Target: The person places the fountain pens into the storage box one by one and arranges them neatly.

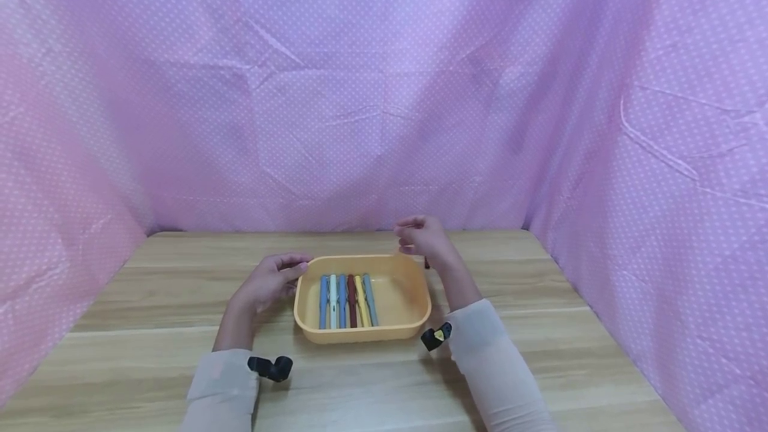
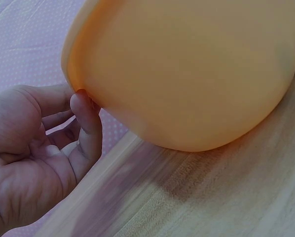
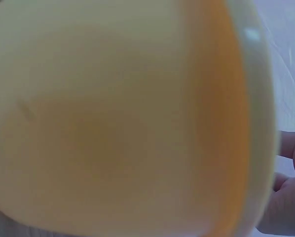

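A yellow-orange plastic tray with rounded corners rests on the table in the head view. Several capped pens lie side by side in its left half: blue, pale mint, dark red, yellow and grey-blue. At the tray's back left corner, my left hand pinches the rim; the left wrist view shows its thumb at the tray wall. Over the back right corner hovers my right hand, fingers loosely bent, with nothing visible in them. A small dark red thing shows beside the right wrist, mostly hidden.
The light wood table runs to a pink dotted cloth that hangs behind and on both sides. A black wrist camera sits on the left sleeve, another black camera on the right.
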The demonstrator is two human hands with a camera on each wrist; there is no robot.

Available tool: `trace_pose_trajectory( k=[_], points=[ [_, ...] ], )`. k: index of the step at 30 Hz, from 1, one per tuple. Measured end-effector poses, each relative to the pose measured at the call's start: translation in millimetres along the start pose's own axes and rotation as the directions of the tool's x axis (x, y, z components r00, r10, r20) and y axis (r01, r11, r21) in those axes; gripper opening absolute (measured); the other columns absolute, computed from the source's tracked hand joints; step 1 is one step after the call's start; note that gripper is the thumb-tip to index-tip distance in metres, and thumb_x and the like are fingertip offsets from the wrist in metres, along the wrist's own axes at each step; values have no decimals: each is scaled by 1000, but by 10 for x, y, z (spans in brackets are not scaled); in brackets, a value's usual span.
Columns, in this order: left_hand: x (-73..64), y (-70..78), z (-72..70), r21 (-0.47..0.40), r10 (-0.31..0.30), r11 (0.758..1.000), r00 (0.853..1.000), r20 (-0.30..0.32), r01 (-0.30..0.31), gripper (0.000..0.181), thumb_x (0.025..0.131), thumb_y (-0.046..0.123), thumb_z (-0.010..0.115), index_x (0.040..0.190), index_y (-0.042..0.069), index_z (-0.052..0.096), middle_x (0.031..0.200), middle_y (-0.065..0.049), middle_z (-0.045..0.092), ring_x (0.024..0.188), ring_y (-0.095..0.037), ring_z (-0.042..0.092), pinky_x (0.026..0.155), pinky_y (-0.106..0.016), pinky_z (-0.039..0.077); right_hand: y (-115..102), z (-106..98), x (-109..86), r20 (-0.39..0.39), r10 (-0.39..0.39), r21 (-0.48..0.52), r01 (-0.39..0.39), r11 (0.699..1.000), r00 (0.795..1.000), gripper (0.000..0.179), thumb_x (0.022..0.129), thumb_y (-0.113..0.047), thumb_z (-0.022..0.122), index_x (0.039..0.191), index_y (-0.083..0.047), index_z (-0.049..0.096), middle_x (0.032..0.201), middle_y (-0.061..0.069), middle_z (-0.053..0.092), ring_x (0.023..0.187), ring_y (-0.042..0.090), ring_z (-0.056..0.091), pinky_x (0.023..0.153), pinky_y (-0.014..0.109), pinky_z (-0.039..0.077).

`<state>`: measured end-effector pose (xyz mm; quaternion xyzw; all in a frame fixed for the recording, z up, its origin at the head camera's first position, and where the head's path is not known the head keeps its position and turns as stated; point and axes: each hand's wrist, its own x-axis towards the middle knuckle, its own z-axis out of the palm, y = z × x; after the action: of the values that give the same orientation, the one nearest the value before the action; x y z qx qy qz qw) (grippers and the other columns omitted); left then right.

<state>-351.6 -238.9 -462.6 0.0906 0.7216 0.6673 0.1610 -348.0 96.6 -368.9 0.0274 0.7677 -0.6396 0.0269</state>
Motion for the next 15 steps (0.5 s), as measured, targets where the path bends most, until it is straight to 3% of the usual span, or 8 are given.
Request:
trace_pose_trajectory(
  k=[9, 15],
  points=[
    [-15, -15, 37, -9, 5, 1000, 1000, 10, -5, 40, 106, 15, 58, 140, -6, 54, 129, -23, 62, 97, -23, 65, 79, -33, 60, 128, -262, 94, -89, -12, 40, 15, 999, 996, 30, 99, -1, 63, 129, 3, 62, 122, 21, 65, 84, 18, 62, 77, 26, 59],
    [-18, -13, 16, 3, 4, 1000, 1000, -8, -4, 39, 106, 16, 59, 139, -4, 56, 125, -19, 65, 94, -21, 65, 78, -32, 59, 174, -351, 158, -114, -45, 25, 49, 999, 992, 31, 97, 2, 63, 127, 5, 63, 115, 19, 68, 83, 18, 64, 75, 27, 59]
  ],
)
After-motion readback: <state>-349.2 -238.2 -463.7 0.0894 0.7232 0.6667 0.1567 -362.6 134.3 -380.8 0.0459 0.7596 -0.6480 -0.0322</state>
